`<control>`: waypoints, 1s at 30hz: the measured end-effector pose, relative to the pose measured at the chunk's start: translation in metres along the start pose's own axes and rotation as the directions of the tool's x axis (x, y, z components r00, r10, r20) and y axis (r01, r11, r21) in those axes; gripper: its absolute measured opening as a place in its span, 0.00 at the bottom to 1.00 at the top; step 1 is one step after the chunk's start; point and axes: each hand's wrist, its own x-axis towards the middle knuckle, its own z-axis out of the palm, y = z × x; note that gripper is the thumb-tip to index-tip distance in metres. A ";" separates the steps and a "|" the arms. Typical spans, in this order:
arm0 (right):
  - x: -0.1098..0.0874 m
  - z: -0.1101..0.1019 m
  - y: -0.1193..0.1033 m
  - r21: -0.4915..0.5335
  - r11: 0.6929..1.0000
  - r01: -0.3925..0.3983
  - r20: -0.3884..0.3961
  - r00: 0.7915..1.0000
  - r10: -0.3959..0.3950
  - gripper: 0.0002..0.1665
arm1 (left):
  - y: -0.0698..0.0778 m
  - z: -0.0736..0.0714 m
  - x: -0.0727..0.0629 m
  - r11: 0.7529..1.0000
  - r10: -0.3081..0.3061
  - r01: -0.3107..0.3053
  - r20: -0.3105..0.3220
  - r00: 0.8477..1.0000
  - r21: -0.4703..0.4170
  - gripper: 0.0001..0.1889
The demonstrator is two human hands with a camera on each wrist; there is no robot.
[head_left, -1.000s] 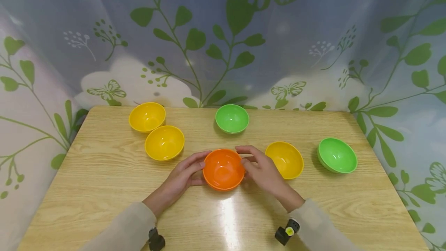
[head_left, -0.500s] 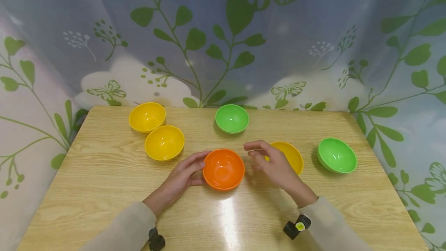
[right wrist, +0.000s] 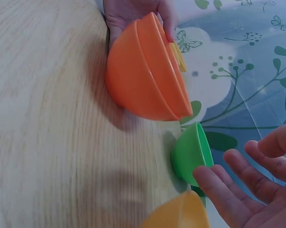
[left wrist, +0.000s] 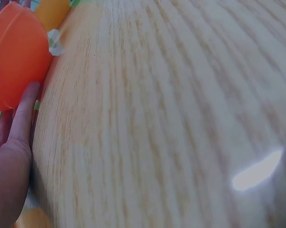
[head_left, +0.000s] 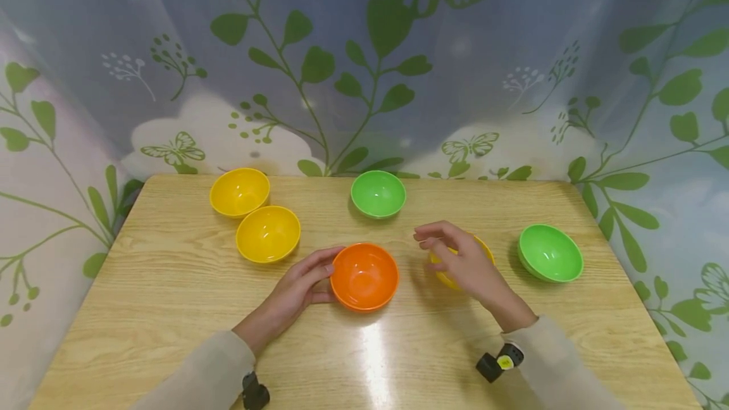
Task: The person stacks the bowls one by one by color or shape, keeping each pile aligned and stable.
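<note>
Two orange bowls, one nested in the other, stand on the wooden table; the right wrist view shows the doubled rims and outer walls. My left hand holds them from the left, thumb at the rim and fingers along the outside. To the right, my right hand hovers over a yellow bowl and covers much of it in the head view. Its fingers are loosely bent and spread, with nothing in them. In the right wrist view a green bowl appears beyond its fingertips.
Two yellow bowls sit close together at the back left. One green bowl is at the back middle, another green bowl at the right. A leaf-patterned curtain hangs behind the table.
My right hand has let go of the orange bowls' right side and moved right, over the yellow bowl. My left hand and the orange bowls have stayed in place.
</note>
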 end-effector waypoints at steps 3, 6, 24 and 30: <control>-0.001 -0.006 0.000 -0.009 1.000 0.002 -0.014 1.000 -0.002 0.20 | 0.000 0.000 0.000 1.000 0.004 -0.004 0.005 1.000 -0.003 0.29; -0.002 -0.012 0.001 -0.026 1.000 -0.004 -0.025 1.000 0.003 0.21 | 0.000 0.000 0.001 1.000 0.005 -0.005 0.010 1.000 -0.007 0.29; -0.010 -0.042 0.006 -0.070 0.997 -0.018 -0.081 0.997 0.012 0.21 | -0.002 -0.003 0.002 1.000 0.009 -0.008 0.017 1.000 -0.006 0.29; -0.012 -0.052 0.006 -0.103 0.994 -0.033 -0.092 0.995 0.024 0.23 | -0.002 -0.002 0.001 1.000 0.007 -0.007 0.011 1.000 -0.008 0.29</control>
